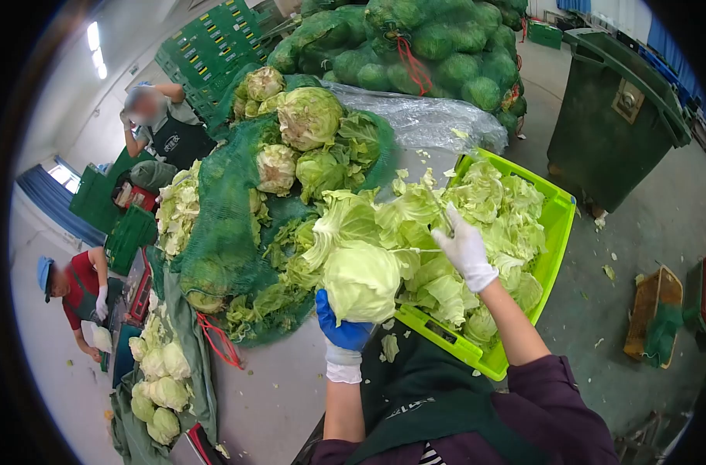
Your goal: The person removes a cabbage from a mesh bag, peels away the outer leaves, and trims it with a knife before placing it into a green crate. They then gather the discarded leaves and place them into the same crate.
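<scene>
Single head-worn view, looking forward and down, close over hands

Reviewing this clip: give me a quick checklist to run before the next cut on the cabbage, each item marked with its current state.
1. Left hand in a blue glove grips the cabbage head from below: ok.
2. Right hand in a white glove is above the loose leaves: ok.
3. Knife blade clear of the left fingers: cannot tell, blade hard to see.
4. Lime crate has room for trimmings: not ok, piled high.
5. Netted cabbages within reach: ok.
</scene>
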### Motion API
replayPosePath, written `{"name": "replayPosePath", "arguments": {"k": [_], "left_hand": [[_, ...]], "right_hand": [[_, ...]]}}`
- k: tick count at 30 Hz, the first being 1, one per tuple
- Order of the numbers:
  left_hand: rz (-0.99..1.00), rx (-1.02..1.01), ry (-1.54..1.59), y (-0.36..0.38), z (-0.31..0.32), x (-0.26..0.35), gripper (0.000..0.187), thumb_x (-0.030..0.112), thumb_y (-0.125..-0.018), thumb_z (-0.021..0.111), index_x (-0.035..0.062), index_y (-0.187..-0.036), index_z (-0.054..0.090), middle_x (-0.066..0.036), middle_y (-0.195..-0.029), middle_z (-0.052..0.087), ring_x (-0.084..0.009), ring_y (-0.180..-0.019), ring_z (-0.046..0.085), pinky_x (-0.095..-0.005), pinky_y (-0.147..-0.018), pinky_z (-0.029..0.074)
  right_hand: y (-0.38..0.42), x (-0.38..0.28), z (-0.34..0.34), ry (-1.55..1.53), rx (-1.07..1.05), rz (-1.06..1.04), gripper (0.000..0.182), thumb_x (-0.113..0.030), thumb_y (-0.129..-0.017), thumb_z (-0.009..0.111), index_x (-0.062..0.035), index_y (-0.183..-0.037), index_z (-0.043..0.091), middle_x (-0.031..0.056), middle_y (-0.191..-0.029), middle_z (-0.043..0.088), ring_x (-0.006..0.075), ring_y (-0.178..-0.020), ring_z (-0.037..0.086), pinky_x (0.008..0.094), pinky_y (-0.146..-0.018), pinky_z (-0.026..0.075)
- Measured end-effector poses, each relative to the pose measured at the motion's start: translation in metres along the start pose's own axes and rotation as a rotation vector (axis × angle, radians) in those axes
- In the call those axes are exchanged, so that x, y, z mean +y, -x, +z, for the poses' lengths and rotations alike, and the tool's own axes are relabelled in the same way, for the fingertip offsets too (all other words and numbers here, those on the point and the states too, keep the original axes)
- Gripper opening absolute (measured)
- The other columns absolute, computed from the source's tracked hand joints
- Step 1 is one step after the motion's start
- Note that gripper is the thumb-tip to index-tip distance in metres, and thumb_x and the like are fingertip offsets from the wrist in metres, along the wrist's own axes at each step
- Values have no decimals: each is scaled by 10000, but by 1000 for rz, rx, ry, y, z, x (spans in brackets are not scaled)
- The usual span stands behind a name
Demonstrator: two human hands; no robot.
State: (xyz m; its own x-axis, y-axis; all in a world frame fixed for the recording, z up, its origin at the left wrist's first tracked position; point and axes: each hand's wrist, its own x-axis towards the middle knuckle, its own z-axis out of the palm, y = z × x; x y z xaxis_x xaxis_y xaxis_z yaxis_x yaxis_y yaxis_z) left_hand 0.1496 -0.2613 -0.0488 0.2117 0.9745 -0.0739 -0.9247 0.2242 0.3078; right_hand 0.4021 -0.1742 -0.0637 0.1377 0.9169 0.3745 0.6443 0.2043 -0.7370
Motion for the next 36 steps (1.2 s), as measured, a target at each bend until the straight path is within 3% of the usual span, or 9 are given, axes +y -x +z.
{"name": "replayPosePath", "arguments": {"k": [5,9,10,14,19,22,26,33,36], "left_hand": [[-93,-57,-21,3,10,-1,637,537,-899,442,165,-1411,376,-83,-1444,385,-303,-1312,377,-523,-1070,309],[-68,31,-68,8,4,10,615,520,-911,419,154,-1404,390,-96,-1445,390,-308,-1304,396,-522,-1064,323],[-67,40,-114,10,0,13,615,479,-906,457,136,-1410,377,-107,-1448,382,-313,-1317,376,-527,-1080,298],[-89,-18,-25,13,-10,13,596,401,-909,490,109,-1413,368,-119,-1440,390,-321,-1322,367,-530,-1091,283],[9,54,-104,17,-22,8,594,389,-906,506,134,-1422,355,-121,-1451,370,-316,-1324,362,-529,-1079,306],[207,40,-418,20,5,9,637,345,-867,540,139,-1434,334,-123,-1453,350,-289,-1318,367,-476,-1077,330],[345,43,-726,26,17,9,744,205,-784,593,81,-1452,291,-103,-1420,369,-249,-1298,380,-393,-1055,357],[376,54,-539,43,39,17,823,-4,-735,629,56,-1464,250,-101,-1441,334,-218,-1282,403,-351,-1060,359],[420,80,-685,46,28,17,834,-3,-742,635,62,-1471,235,-100,-1437,343,-217,-1289,396,-348,-1055,363]], "right_hand": [[35,-92,-30,35,-620,-346,934,-297,-803,668,-15,-1468,75,247,-772,612,393,-696,621,435,-640,508],[28,-86,-34,115,-647,-530,688,-210,-762,651,31,-1338,363,187,-682,589,375,-646,616,443,-573,506],[29,-87,-33,82,-630,-584,441,-173,-741,630,25,-1122,531,166,-654,582,364,-623,613,437,-555,505],[24,-84,-34,13,-371,-550,125,-142,-758,599,-78,-861,633,129,-668,605,335,-625,616,422,-574,513],[-18,-4,-29,121,-76,-56,386,-184,-786,670,-79,-1154,619,196,-815,654,293,-689,649,376,-611,500],[-6,-46,-54,267,-179,214,616,-347,-815,682,-11,-1295,493,227,-950,657,372,-839,643,398,-748,517],[16,-103,-35,-439,-660,214,840,-418,-782,721,-42,-1424,332,257,-1191,579,308,-1135,571,389,-943,437],[30,-135,-5,-457,-526,-206,322,-191,-804,719,-50,-1085,651,74,-784,639,126,-675,548,268,-660,475],[27,-144,-14,-549,-748,183,119,-105,-813,699,-33,-859,616,-28,-682,540,38,-532,478,221,-468,381]]}}
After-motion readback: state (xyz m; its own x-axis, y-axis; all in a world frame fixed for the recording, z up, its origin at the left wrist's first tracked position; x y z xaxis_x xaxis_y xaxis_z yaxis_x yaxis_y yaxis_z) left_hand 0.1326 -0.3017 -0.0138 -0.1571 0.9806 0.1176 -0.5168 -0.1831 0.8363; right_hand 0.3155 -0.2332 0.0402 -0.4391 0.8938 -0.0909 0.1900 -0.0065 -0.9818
